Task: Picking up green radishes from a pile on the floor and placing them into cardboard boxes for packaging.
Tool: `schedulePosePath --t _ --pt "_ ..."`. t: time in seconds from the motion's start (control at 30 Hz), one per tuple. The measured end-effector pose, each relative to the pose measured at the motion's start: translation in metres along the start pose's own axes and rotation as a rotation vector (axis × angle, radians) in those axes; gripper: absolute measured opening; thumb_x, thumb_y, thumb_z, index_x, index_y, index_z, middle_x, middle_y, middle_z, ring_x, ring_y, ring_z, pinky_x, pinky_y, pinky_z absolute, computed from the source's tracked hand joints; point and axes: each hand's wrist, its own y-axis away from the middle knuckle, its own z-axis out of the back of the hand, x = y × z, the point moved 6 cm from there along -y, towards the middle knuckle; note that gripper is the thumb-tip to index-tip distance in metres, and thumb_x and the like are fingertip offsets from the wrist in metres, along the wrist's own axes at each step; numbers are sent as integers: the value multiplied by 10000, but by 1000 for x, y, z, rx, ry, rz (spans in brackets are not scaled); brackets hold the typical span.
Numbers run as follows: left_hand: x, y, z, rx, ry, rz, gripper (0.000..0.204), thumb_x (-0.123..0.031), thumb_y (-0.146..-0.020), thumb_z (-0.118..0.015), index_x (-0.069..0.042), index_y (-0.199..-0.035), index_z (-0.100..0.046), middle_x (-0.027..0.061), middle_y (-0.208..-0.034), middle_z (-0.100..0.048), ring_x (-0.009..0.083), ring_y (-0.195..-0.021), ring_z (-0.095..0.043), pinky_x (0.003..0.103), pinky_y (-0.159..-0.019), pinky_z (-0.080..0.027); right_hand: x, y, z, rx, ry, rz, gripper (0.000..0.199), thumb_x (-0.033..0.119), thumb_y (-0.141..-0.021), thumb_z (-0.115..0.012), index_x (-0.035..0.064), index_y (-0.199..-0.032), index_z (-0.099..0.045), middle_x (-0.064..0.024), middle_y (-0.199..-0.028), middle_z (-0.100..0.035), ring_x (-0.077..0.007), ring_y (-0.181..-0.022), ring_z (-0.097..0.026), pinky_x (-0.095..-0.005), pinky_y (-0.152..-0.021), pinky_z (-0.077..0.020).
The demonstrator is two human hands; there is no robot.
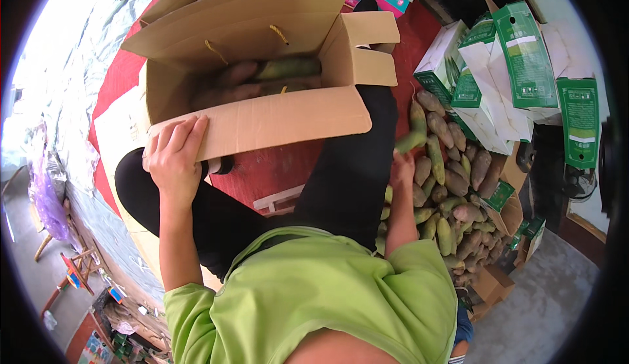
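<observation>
My left hand (pixel 173 157) grips the near flap (pixel 282 123) of an open cardboard box (pixel 337 49), fingers over its top and closed on its left end. Inside the box lie several long root vegetables, green (pixel 288 69) and brownish purple (pixel 239 72); the lower ones are in shadow. Down at my right side, my right hand (pixel 401 169) is closed around the lower end of a long green radish (pixel 411 142). Beside that hand spreads a heap of similar green and dusty brown radishes (pixel 457 182). My thigh partly hides the heap's left edge.
Green and white cartons (pixel 524 56) stand and lean at the far right. A small opened carton (pixel 511 210) sits against the heap. Red cloth (pixel 262 174) lies under the box. Purple plastic (pixel 49 200) is at the far left. Another person's blue clothing (pixel 464 328) shows lower right.
</observation>
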Motion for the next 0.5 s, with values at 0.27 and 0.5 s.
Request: schedulePosePath --t 0.27,0.5 --pt "2 2 2 -35 -10 -7 378 -31 -659 -592 -128 -1012 -689 -15 -952 -648 186 -916 -616 338 -798 -477 224 84 -168 387 403 633 753 -34 -745 -688 -13 -1392 -302 -172 -1310 -486 -251 -1194 -502 -378 -999 -425" --pt "1 4 4 -49 -4 8 360 -38 -666 -605 -143 -1000 -685 -26 -947 -644 174 -920 -617 330 -798 -478 288 170 -311 821 583 934 749 -9 -712 -716 35 -1373 -365 -147 -1205 -581 -270 -1091 -579 -372 -913 -462"
